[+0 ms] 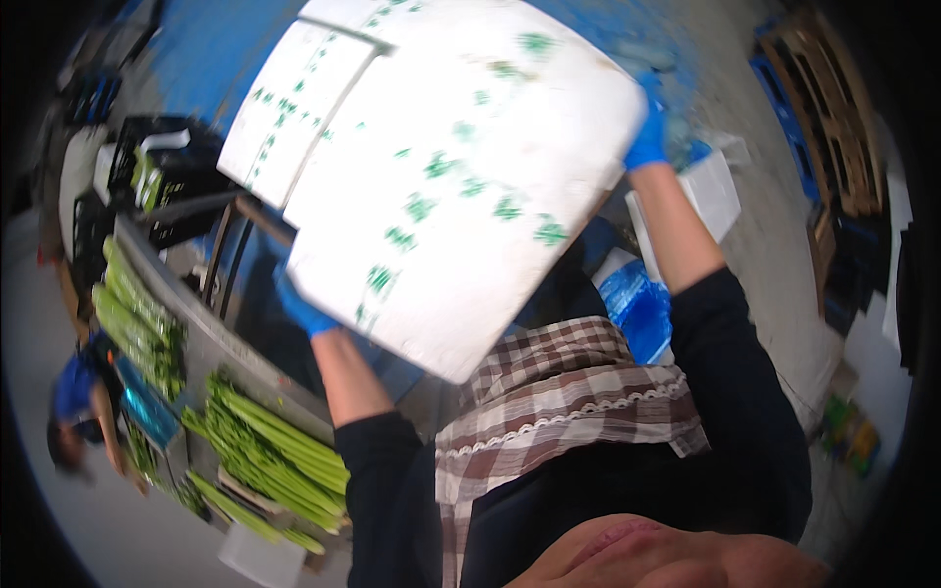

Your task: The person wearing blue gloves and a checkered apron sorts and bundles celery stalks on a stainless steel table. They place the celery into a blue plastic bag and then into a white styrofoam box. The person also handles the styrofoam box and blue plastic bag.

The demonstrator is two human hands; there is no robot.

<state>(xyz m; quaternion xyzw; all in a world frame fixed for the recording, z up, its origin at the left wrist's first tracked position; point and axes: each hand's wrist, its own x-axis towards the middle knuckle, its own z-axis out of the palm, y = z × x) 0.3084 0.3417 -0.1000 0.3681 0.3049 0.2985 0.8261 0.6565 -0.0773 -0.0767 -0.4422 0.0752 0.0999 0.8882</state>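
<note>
A large white foam box or lid with green printed marks fills the upper middle of the view, tilted and partly blurred. My left hand, in a blue glove, grips its near left edge. On the far right edge my right hand, also gloved in blue, holds the same foam piece; the fingers of both hands are partly hidden by it. Just beyond its left side lies another white foam piece with similar green marks, a narrow gap running between the two. Whether they touch underneath I cannot tell.
To the left, a worktable bears celery bunches and wrapped celery. A person stands beyond it. Black crates are stacked at the upper left. A blue plastic bag lies near my right side; wooden pallets stand far right.
</note>
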